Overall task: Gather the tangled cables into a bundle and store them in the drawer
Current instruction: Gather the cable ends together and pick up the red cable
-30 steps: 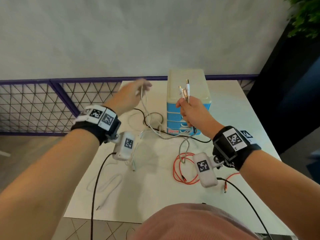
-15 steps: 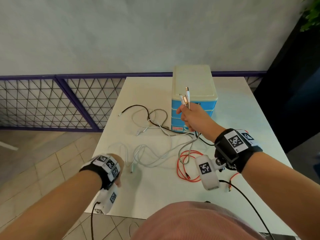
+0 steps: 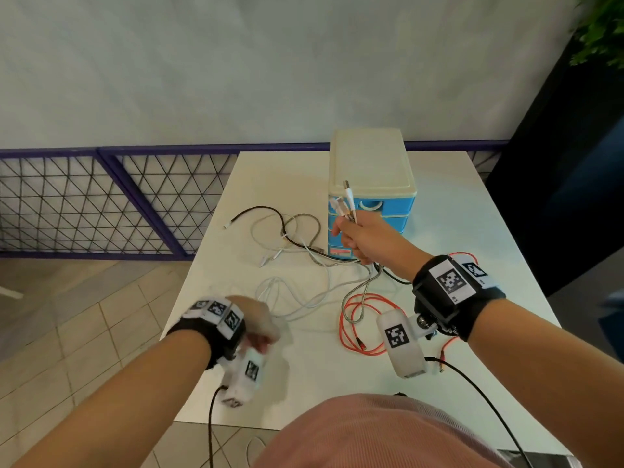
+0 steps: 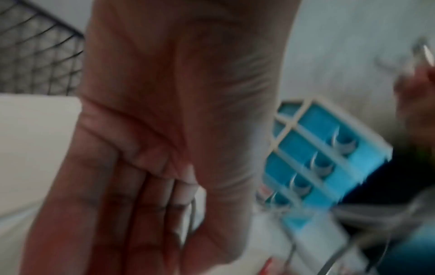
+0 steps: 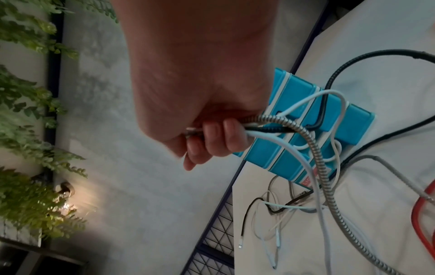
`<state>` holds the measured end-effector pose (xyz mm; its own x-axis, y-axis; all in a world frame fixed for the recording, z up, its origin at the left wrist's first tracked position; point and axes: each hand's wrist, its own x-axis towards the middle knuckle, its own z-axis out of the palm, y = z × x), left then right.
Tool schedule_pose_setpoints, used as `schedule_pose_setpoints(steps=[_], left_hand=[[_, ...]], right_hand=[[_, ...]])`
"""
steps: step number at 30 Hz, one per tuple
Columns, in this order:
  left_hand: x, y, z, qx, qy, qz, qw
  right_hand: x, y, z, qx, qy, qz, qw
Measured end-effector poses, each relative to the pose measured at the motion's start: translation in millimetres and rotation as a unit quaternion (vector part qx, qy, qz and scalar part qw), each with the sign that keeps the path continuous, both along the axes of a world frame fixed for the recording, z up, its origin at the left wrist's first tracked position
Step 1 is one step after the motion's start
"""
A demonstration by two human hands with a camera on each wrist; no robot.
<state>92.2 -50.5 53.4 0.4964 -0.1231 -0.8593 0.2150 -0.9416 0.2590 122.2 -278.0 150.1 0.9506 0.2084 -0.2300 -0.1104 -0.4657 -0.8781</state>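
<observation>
My right hand [image 3: 363, 236] is up in front of the blue drawer unit [image 3: 371, 184], fist wrapped round a bunch of cable ends [image 3: 346, 204] whose plugs stick up past my knuckles. In the right wrist view, white, black and braided grey leads spill out of that fist and trail down to the white table [image 3: 456, 211]. The rest of the tangle [image 3: 297, 244] lies loose at nine o'clock from the drawers, all shut, with an orange cable [image 3: 368, 319] coiled at six o'clock from my right hand. My left hand [image 3: 258, 320] is low by the table's near left edge, badly blurred; fingers look folded over a thin white lead [image 4: 191, 214], but I can't tell for sure.
</observation>
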Motion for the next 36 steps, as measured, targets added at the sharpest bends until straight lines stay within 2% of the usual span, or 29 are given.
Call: schedule_pose_setpoints(steps=[2, 6, 9, 12, 15, 16, 17, 18, 20, 21, 22, 23, 25, 26, 28, 29, 30, 32, 34, 36], left_hand=[[11.1, -17.6, 24.1, -0.151, 0.045, 0.113, 0.981], [27.5, -42.4, 67.4, -0.383, -0.012, 0.265, 0.885], [35.1, -53.1, 77.6, -0.481, -0.053, 0.329, 0.811], [36.4, -57.4, 81.2, -0.543, -0.087, 0.371, 0.749], [37.4, -57.7, 77.6, -0.568, -0.106, 0.409, 0.707], [36.7, -58.0, 78.6, -0.569, -0.103, 0.415, 0.702], [36.4, -57.4, 79.1, -0.555, -0.104, 0.415, 0.713], [34.6, -57.0, 81.7, -0.524, -0.105, 0.409, 0.74], [31.2, -55.6, 86.5, -0.388, -0.151, 0.344, 0.841], [31.1, -55.2, 87.7, -0.305, -0.204, 0.286, 0.885], [31.2, -56.1, 88.3, -0.235, -0.281, 0.227, 0.903], [31.3, -58.6, 88.1, -0.188, -0.376, 0.167, 0.892], [29.2, -67.9, 89.0, -0.151, -0.54, 0.045, 0.827], [29.5, -72.1, 87.6, -0.123, -0.579, -0.019, 0.806], [34.5, -75.9, 77.1, -0.029, -0.586, -0.114, 0.802], [37.2, -75.7, 72.3, -0.005, -0.581, -0.131, 0.803], [38.3, -74.7, 70.1, -0.014, -0.581, -0.13, 0.804], [39.2, -71.6, 69.3, -0.102, -0.566, -0.101, 0.812], [38.0, -69.2, 72.1, -0.187, -0.54, -0.034, 0.82], [38.7, -66.5, 77.4, -0.239, -0.543, 0.06, 0.803]], right_hand=[[-1.8, -1.2, -2.3, -0.05, -0.028, 0.035, 0.998], [-1.2, -0.1, -9.6, -0.158, -0.045, 0.069, 0.984], [-2.2, -4.0, -10.3, -0.161, -0.013, 0.072, 0.984], [-4.9, -12.4, -4.6, -0.07, 0.04, 0.054, 0.995], [-4.1, -17.7, 0.6, -0.047, 0.03, 0.06, 0.997], [-2.9, -18.7, 1.4, -0.058, 0.02, 0.06, 0.996], [-1.6, -19.6, 2.1, -0.078, 0.006, 0.056, 0.995], [0.2, -20.6, 2.1, -0.099, -0.01, 0.05, 0.994], [3.4, -23.9, -1.1, -0.134, -0.038, 0.038, 0.99], [3.8, -24.7, -1.7, -0.155, -0.05, 0.038, 0.986], [4.0, -24.7, -1.9, -0.184, -0.06, 0.044, 0.98], [4.5, -23.6, -1.8, -0.211, -0.07, 0.053, 0.974], [6.6, -20.7, -0.6, -0.234, -0.085, 0.078, 0.965], [7.6, -19.2, 0.6, -0.23, -0.09, 0.083, 0.965], [9.9, -17.6, 3.2, -0.212, -0.094, 0.083, 0.969], [10.7, -17.5, 4.2, -0.205, -0.094, 0.081, 0.971], [11.8, -18.1, 4.8, -0.192, -0.093, 0.075, 0.974], [12.4, -21.2, 7.3, -0.119, -0.085, 0.025, 0.989], [13.1, -26.5, 8.6, 0.014, -0.042, -0.046, 0.998], [13.5, -30.7, 9.1, 0.144, -0.009, -0.074, 0.987]])
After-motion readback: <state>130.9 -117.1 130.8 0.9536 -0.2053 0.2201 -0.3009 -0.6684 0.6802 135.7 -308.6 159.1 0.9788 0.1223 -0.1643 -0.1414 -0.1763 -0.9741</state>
